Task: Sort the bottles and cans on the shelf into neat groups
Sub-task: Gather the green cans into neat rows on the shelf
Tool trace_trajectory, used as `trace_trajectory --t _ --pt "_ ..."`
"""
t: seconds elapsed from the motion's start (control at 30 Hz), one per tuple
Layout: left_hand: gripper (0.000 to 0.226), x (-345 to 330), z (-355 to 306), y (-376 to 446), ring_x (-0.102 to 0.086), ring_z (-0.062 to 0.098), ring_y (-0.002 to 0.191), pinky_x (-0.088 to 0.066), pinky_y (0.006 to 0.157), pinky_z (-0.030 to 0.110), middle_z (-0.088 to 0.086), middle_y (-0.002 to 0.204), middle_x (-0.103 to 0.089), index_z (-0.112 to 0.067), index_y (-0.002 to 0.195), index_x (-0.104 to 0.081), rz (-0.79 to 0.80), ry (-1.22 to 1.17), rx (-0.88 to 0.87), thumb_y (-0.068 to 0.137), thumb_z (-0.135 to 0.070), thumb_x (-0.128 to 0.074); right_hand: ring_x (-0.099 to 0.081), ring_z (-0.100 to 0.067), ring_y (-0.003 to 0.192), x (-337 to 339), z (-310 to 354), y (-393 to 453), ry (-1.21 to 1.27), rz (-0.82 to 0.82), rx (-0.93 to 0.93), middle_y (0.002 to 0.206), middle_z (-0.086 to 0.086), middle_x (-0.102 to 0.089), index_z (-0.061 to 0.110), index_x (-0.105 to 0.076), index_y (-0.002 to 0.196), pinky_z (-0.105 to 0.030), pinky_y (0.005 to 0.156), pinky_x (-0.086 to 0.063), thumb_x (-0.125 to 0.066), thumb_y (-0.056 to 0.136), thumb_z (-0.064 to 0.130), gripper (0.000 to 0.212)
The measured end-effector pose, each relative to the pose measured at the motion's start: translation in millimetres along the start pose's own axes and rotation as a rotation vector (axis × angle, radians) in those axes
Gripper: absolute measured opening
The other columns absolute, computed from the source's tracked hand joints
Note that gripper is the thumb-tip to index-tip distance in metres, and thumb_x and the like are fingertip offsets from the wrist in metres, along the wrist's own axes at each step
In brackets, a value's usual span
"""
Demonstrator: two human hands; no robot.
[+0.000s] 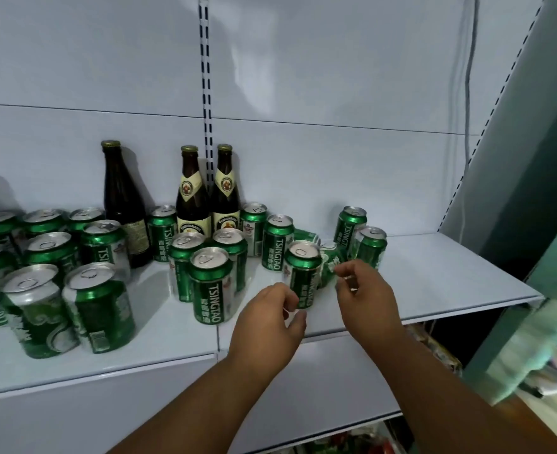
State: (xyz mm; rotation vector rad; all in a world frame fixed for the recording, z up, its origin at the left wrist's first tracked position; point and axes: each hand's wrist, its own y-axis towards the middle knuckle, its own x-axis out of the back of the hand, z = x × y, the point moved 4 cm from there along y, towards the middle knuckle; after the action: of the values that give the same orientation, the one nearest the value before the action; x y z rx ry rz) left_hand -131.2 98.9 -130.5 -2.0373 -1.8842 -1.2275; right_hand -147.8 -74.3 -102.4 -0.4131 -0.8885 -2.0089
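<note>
Can (301,273) (green, upright) stands between both hands (267,317) (364,290).

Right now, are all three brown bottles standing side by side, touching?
No: two labelled bottles stand together, while the third bottle stands apart to their left, a can between them.

This looked like a shop, a small grocery or drinks store. The white metal shelf (434,273) was retail gondola shelving: a plain panel back (336,77) and slotted uprights (206,93) for adjustable brackets. Stock stood on it in multiples, many identical green cans (211,285) and three brown bottles (193,191), two with matching labels. Below the shelf edge, packaged goods (441,352) showed on a lower tier, too blurred to identify. A thin cable (470,77) ran down the back panel.
</note>
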Motion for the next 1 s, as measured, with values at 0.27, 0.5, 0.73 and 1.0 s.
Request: trace_trajectory --t 0.27,0.5,0.73,1.0 --pt "0.071 -36.7 -2.8 38.4 -0.057 0.015 0.113 -0.047 0.092 0.031 -0.005 0.123 -0.058 -0.023 0.129 -0.047 -0.17 -0.083 0.37 0.071 -0.032 -0.085 -0.064 -0.009 0.106 -15.0 -32.0 40.9 0.164 0.406 0.067 0.118 0.008 -0.067 0.025 -0.063 0.122 -0.035 0.098 -0.051 -0.052 0.096 0.006 0.034" --pt "0.06 -31.1 -4.4 39.7 -0.059 0.018 0.11 -0.047 0.088 0.032 -0.004 0.121 -0.063 -0.027 0.13 -0.05 -0.369 0.003 0.401 0.078 -0.021 -0.08 -0.064 -0.014 0.093 -35.6 -7.4 57.3 0.245 0.575 0.224 0.104 0.0 -0.068 0.019 -0.065 0.112 -0.036 0.085 -0.054 -0.042 0.094 0.003 0.033" --pt "0.067 -37.1 -15.5 42.8 -0.055 0.031 0.115 -0.047 0.095 0.04 0.009 0.131 -0.047 -0.019 0.14 -0.043 -0.425 0.219 0.526 0.082 -0.03 -0.076 -0.066 -0.029 0.084 -34.6 -13.9 67.4 0.206 0.603 0.157 0.092 -0.01 -0.069 0.017 -0.065 0.114 -0.048 0.079 -0.057 -0.042 0.089 0.016 0.035" --pt "0.029 -80.9 -40.5 36.8 -0.06 0.015 0.101 -0.04 0.079 0.022 -0.003 0.11 -0.063 -0.02 0.12 -0.06 -0.343 0.112 0.525 0.092 -0.027 -0.064 -0.062 -0.028 0.095 -10.7 -57.8 82.0 -0.152 0.683 0.193 0.111 -0.01 -0.066 0.038 -0.027 0.149 -0.032 0.078 -0.05 -0.045 0.09 0.007 0.07"
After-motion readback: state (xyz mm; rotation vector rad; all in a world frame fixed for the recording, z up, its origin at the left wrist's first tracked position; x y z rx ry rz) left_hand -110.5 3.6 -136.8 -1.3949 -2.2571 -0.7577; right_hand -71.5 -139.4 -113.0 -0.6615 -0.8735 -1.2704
